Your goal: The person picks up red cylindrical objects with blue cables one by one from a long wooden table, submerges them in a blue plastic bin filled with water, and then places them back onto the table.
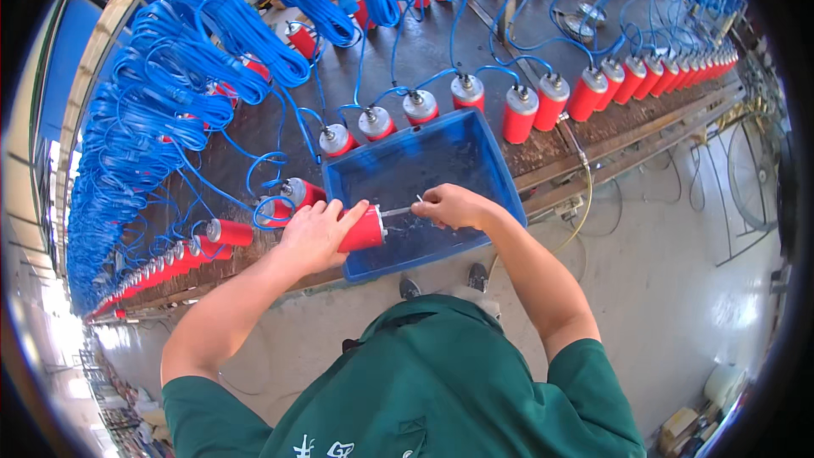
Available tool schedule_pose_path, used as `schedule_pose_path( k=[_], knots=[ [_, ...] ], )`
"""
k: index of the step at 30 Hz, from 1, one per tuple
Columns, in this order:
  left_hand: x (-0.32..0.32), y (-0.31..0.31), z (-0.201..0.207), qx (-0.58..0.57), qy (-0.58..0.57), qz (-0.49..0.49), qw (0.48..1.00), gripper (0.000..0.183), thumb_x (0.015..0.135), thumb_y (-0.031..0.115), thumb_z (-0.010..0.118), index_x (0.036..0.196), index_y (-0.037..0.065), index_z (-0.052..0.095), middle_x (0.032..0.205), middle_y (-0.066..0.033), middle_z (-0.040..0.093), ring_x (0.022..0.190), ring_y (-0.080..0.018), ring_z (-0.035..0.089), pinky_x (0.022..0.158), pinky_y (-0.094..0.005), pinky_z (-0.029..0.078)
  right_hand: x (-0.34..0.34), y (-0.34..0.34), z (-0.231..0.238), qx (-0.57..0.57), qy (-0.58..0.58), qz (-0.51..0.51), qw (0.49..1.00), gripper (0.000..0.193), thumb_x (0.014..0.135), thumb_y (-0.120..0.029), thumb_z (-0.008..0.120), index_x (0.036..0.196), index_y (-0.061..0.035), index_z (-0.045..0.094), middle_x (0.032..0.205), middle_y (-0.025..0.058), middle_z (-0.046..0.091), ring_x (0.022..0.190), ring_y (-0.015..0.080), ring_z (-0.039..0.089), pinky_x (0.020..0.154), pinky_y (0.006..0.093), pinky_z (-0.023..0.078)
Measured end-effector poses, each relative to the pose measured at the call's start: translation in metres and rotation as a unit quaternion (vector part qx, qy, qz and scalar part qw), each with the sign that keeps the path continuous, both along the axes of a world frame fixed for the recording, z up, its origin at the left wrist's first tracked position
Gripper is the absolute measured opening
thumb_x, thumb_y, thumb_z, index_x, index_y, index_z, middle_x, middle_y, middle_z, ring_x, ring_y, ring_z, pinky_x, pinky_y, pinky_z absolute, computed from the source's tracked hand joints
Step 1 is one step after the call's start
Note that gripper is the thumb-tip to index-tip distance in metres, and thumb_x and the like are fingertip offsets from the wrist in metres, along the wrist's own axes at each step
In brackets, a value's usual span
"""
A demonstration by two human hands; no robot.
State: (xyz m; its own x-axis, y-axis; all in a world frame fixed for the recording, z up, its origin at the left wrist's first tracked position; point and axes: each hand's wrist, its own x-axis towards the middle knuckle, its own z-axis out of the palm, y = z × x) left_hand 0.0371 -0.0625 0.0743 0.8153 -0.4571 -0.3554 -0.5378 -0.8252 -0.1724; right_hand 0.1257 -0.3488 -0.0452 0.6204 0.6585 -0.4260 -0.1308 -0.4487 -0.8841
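My left hand (315, 236) is wrapped round a red cylinder (365, 231), which looks like a small pump or motor housing. It lies on its side over the near left edge of a blue plastic tray (365, 269). The cylinder's pale metal end faces my right hand (452, 207). My right hand is closed on a thin metal rod (396, 214) that runs to that end; its exact kind I cannot make out. Just left of my left hand, more red cylinders (300, 192) lie with blue cables.
Red cylinders with silver tops (467, 92) stand behind the tray, and a row (610, 85) runs to the right. Bundled blue cables (153, 102) are piled along the left and far sides of the dark worktable (424, 42). A yellowish hose (588, 191) hangs off its edge.
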Motion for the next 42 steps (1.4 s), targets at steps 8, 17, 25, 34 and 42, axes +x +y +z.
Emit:
schedule_pose_path(
  k=[8, 17, 25, 34, 42],
  knots=[
    [-0.041, 0.053, -0.041, -0.133, -0.074, 0.014, 0.988, 0.101, 0.067, 0.033, 0.093, 0.157, 0.018, 0.052, 0.113, -0.0104, 0.065, 0.103, -0.0328, 0.068, 0.090, -0.0453, 0.057, -0.022, 0.037, -0.031, 0.079, -0.185, 0.037, 0.979, 0.037, 0.095, -0.039, 0.079, 0.104, -0.0045, 0.069, 0.073, 0.0074, 0.058, 0.068, 0.0168, 0.056, 0.064, 0.0383, 0.047],
    [-0.055, 0.065, -0.057, -0.193, -0.055, 0.083, 0.976, 0.107, 0.068, 0.033, 0.093, 0.163, 0.023, 0.045, 0.121, -0.0069, 0.066, 0.106, -0.0308, 0.068, 0.096, -0.0440, 0.058, -0.028, 0.054, 0.015, -0.204, -0.344, 0.078, 0.913, 0.036, 0.092, -0.040, 0.080, 0.095, -0.0057, 0.070, 0.091, 0.0156, 0.077, 0.081, 0.0351, 0.075, 0.071, 0.0474, 0.058],
    [-0.058, 0.063, -0.069, -0.190, -0.096, 0.072, 0.974, 0.110, 0.066, 0.035, 0.094, 0.163, 0.026, 0.045, 0.116, -0.0035, 0.066, 0.105, -0.0272, 0.068, 0.094, -0.0412, 0.057, -0.038, 0.041, 0.017, 0.063, 0.072, -0.076, 0.993, 0.038, 0.109, -0.036, 0.066, 0.125, -0.0029, 0.072, 0.075, -0.0017, 0.056, 0.063, 0.0081, 0.051, 0.052, 0.0282, 0.040],
    [-0.054, 0.066, -0.066, -0.207, -0.076, 0.074, 0.973, 0.110, 0.067, 0.036, 0.094, 0.164, 0.031, 0.043, 0.118, -0.0028, 0.066, 0.106, -0.0276, 0.068, 0.097, -0.0427, 0.056, -0.045, 0.032, 0.023, 0.142, -0.015, -0.040, 0.989, 0.052, 0.104, -0.025, 0.074, 0.151, -0.0114, 0.057, 0.085, -0.0017, 0.057, 0.071, 0.0089, 0.053, 0.066, 0.0258, 0.047],
    [-0.053, 0.067, -0.065, -0.220, -0.087, 0.070, 0.969, 0.108, 0.066, 0.035, 0.095, 0.162, 0.030, 0.046, 0.120, -0.0031, 0.067, 0.106, -0.0281, 0.068, 0.095, -0.0429, 0.057, -0.032, 0.049, 0.016, -0.283, -0.388, 0.093, 0.872, 0.033, 0.095, -0.032, 0.076, 0.120, -0.0106, 0.070, 0.086, 0.0190, 0.075, 0.084, 0.0391, 0.073, 0.074, 0.0518, 0.056]
  ],
)
